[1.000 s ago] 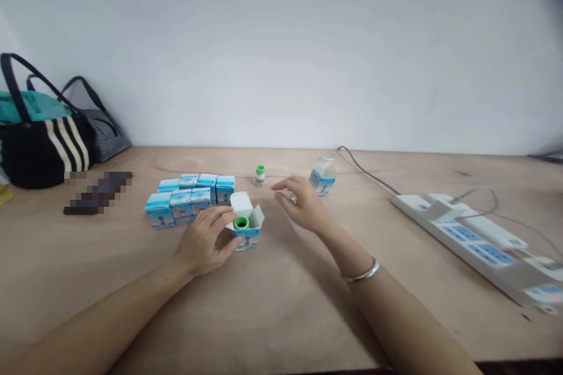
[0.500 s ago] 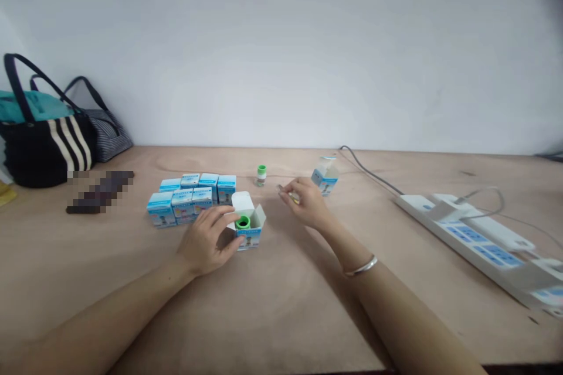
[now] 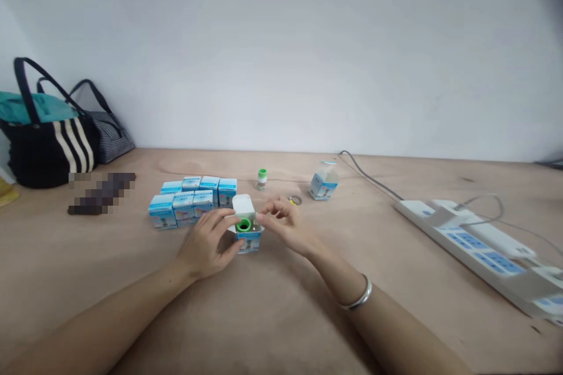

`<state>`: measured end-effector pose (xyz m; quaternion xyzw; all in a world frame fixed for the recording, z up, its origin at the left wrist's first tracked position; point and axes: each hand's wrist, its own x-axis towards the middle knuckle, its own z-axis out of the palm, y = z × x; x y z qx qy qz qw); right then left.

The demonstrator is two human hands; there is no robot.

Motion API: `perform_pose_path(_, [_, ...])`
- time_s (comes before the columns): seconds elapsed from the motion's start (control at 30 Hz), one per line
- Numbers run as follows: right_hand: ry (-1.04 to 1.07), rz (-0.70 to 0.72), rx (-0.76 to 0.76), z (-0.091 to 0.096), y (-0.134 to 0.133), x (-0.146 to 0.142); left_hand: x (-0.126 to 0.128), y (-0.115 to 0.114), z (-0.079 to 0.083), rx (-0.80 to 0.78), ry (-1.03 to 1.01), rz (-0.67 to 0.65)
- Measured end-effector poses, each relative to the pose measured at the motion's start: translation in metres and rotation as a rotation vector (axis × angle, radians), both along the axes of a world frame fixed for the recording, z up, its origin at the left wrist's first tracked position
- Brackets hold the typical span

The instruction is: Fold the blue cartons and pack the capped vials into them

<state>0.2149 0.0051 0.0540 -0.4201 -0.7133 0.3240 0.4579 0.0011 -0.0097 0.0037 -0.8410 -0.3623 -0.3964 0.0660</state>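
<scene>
An open blue-and-white cardboard carton [image 3: 249, 244] stands at the centre of the table's near half, a green-rimmed cylinder [image 3: 238, 226] upright inside. The left hand [image 3: 206, 243] grasps its left side, thumb toward the front; the right hand [image 3: 284, 225] has thumb and forefinger together at its right edge, and whether they pinch anything cannot be told. The cylinder is in, but the white lid flap [image 3: 243, 204] stands unclosed. To the left sit seven closed blue-and-white cartons [image 3: 183, 209]; farther off, a small green-capped clear bottle [image 3: 261, 180] remains unboxed, and at far right another open carton [image 3: 323, 184] hides its contents. A small dark-and-yellow ring-shaped item [image 3: 295, 200] beyond the right hand is hard to identify; the white power strip [image 3: 466, 239] is cut off at right.
</scene>
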Motion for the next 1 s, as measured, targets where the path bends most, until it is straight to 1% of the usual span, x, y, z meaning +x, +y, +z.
perform_pose_path(0.07, [0.101,-0.074,-0.032,-0.004,0.003,0.000,0.001,-0.001,-0.002,0.018,-0.071,0.011])
perform_pose_path(0.1, [0.158,-0.089,-0.053,-0.006,0.005,0.000,0.002,-0.001,-0.003,0.036,-0.131,0.020])
perform_pose_path(0.17, [0.222,-0.079,-0.113,-0.010,0.007,0.000,0.004,-0.003,-0.005,0.060,-0.249,0.026])
perform_pose_path(0.23, [0.219,-0.016,-0.197,-0.013,0.008,-0.001,0.005,-0.005,-0.007,0.044,-0.296,0.009])
perform_pose_path(0.33, [0.211,0.149,-0.299,-0.015,0.005,-0.004,0.005,-0.006,-0.005,-0.008,-0.214,-0.033])
perform_pose_path(0.43, [0.216,0.230,-0.308,-0.017,0.001,-0.007,0.004,-0.005,-0.002,-0.010,-0.087,-0.073])
perform_pose_path(0.53, [0.240,0.254,-0.234,-0.018,-0.002,-0.008,0.003,-0.004,-0.001,0.028,-0.068,-0.039])
perform_pose_path(0.6, [0.226,0.247,-0.108,-0.017,-0.003,-0.007,0.002,-0.003,-0.002,0.042,-0.083,0.003])
perform_pose_path(0.67, [0.158,0.216,0.053,-0.015,-0.004,-0.006,0.002,-0.003,-0.003,0.034,-0.090,0.027])
perform_pose_path(0.77, [0.042,0.168,0.229,-0.014,-0.005,-0.005,0.002,-0.002,-0.005,0.018,-0.106,0.014])
perform_pose_path(0.9, [-0.028,0.153,0.341,-0.016,-0.005,-0.006,0.003,0.000,-0.007,0.013,-0.134,-0.037])
perform_pose_path(1.0, [-0.066,0.165,0.362,-0.017,-0.004,-0.006,0.002,0.000,-0.007,0.031,-0.110,-0.038])
